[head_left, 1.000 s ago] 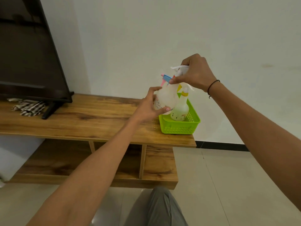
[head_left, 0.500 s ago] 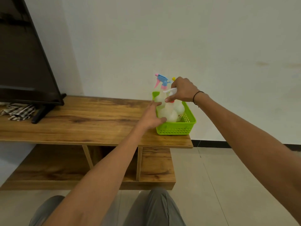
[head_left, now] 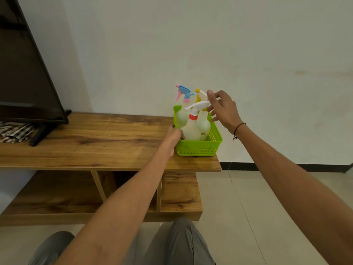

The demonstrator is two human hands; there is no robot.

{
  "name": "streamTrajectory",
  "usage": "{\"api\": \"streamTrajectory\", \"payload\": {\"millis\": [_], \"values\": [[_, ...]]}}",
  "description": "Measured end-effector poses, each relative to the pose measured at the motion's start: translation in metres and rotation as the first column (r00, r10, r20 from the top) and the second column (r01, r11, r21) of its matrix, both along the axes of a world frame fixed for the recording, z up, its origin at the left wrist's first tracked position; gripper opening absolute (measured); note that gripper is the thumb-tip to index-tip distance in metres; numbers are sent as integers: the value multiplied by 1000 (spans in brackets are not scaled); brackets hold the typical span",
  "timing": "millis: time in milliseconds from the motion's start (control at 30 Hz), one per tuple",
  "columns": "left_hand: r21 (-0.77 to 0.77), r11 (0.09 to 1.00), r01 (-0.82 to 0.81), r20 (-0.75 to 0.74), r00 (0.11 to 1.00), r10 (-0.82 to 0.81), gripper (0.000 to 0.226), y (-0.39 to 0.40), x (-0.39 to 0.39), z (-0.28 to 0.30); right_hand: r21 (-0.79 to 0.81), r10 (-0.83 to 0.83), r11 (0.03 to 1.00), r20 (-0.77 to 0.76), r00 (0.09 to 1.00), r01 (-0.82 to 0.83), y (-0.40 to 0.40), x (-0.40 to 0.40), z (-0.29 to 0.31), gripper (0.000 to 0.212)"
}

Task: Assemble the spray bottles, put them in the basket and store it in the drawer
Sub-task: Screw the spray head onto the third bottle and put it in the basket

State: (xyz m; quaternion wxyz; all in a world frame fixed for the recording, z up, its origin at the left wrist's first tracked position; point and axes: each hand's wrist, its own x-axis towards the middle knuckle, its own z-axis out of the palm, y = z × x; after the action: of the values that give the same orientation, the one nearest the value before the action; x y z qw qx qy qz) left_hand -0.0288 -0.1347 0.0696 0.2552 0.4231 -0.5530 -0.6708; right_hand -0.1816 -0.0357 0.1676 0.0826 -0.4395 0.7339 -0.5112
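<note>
A lime-green plastic basket [head_left: 198,149] stands at the right end of the wooden TV stand [head_left: 95,142]. Three spray bottles stand upright in it: one with a white trigger and red collar [head_left: 191,129] at the front, one with a blue and pink trigger [head_left: 182,113] at the back left, one with a yellow trigger [head_left: 203,124] at the back right. My left hand [head_left: 172,136] grips the basket's left rim. My right hand [head_left: 222,108] hovers just right of the trigger heads, fingers spread, holding nothing.
A dark TV [head_left: 24,73] on its foot fills the left side, with a striped cloth [head_left: 13,131] under it. Below the top are open wooden compartments [head_left: 177,192]. The basket sits close to the stand's right edge; tiled floor [head_left: 257,217] lies beyond. My knees show at the bottom.
The white-trigger bottle went down into the basket. My right hand let go of its head and opened. My left hand slid from the bottle to the basket's left rim.
</note>
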Motion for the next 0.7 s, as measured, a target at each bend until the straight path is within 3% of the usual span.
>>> {"api": "streamTrajectory", "payload": {"millis": [100, 167, 300, 400, 500, 700], "values": [[26, 999, -30, -31, 999, 31, 68, 1, -1, 1, -88, -175, 978, 121, 977, 187, 5, -10, -26, 50], [49, 997, -63, -57, 996, 66, 64, 0, -1, 1, -11, -240, 969, 170, 956, 246, 5, -18, -49, 45], [63, 996, -64, -133, 988, 72, 76, 2, -2, 3, 235, -206, 965, 403, 892, 117, -2, -23, -82, 56], [58, 995, -84, -207, 974, 94, 86, 7, -6, 2, 219, -129, 976, 581, 803, -1, -6, -19, -89, 40], [104, 985, -140, -228, 960, 161, 88, 13, -4, 6, 199, -95, 980, 579, 810, -28, -4, -14, -89, 34], [127, 979, -159, -245, 951, 186, 88, 22, 15, 14, 132, -8, 987, 621, 784, -94, 7, 5, -82, 41]]}}
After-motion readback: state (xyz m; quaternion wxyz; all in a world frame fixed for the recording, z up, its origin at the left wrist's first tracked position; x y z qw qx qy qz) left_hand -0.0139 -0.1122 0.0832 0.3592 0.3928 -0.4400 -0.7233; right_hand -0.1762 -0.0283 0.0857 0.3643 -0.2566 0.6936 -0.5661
